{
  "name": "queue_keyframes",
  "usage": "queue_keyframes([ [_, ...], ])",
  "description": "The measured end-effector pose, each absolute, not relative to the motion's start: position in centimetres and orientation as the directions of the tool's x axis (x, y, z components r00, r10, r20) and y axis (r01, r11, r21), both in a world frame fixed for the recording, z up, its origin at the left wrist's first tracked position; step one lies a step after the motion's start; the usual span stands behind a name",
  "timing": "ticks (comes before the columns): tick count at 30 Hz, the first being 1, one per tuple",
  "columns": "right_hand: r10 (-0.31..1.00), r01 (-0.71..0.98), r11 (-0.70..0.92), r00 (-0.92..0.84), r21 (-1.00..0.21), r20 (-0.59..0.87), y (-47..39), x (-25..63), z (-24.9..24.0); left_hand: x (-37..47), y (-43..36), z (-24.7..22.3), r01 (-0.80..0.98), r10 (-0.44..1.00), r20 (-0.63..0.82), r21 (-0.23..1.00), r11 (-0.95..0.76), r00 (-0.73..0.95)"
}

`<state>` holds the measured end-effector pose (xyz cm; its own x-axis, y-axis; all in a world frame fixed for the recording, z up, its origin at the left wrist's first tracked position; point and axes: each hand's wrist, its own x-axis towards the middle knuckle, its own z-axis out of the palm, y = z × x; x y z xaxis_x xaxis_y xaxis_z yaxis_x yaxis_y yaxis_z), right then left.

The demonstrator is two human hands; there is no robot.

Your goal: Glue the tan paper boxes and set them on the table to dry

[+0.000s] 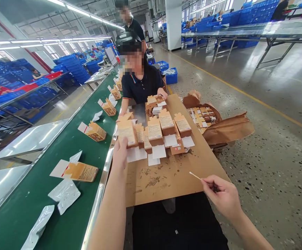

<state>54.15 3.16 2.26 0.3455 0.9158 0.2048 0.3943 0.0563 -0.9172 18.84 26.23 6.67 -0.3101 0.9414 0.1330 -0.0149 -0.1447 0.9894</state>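
My left hand (119,152) grips the near left side of a small brown carton (127,134), slightly blurred, at the left end of a group of cartons; its open white flap hangs toward me. Several like cartons (155,133) stand beside it on the brown cardboard-covered table (164,180), white flaps out. My right hand (222,194), off the table's near right corner, pinches a cotton swab (194,175) between thumb and fingers. The swab's white tip points left, apart from the cartons.
A green conveyor belt (70,215) on my left carries open cartons (88,171) and silver pouches (65,194). Opposite me sits a co-worker (143,83), one hand by stacked flat cartons (153,104). Torn brown paper (226,128) with more cartons lies right of the table.
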Motion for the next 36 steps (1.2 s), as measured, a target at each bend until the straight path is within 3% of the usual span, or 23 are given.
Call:
queue_keyframes([
  [4,0.896,0.561,0.009,0.363,-0.828,0.256,6.9,57.1,3.5,15.7,17.4,5.7,-0.248,0.961,-0.049,0.968,-0.021,-0.272],
  [10,0.967,0.729,0.036,0.148,-0.684,0.208,14.6,58.3,4.6,13.9,9.1,1.2,-0.276,0.915,-0.272,0.942,0.19,-0.299],
  [18,0.988,0.772,0.066,0.037,-0.632,0.148,18.1,57.8,5.0,16.4,8.0,-1.2,-0.207,0.894,-0.245,0.962,0.177,-0.375],
  [24,0.919,0.673,0.064,0.248,-0.737,0.306,12.8,58.6,4.1,16.9,8.9,-0.8,-0.13,0.901,-0.175,0.982,0.134,-0.396],
  [27,0.889,0.568,0.071,0.337,-0.82,0.311,8.5,55.5,2.1,17.1,9.4,-0.4,-0.097,0.914,-0.188,0.982,0.164,-0.36],
  [29,0.925,0.491,0.151,0.237,-0.858,0.298,6.2,51.8,0.6,17.1,9.5,-0.3,-0.095,0.919,-0.209,0.978,0.188,-0.335],
  [33,0.934,0.432,0.358,-0.159,-0.828,0.321,4.8,43.9,-1.6,17.1,9.2,-0.2,-0.061,0.922,-0.199,0.98,0.19,-0.333],
  [36,0.91,0.434,0.409,-0.257,-0.803,0.325,5.8,40.7,-2.3,17.1,8.9,-0.3,-0.039,0.925,-0.189,0.982,0.186,-0.33],
])
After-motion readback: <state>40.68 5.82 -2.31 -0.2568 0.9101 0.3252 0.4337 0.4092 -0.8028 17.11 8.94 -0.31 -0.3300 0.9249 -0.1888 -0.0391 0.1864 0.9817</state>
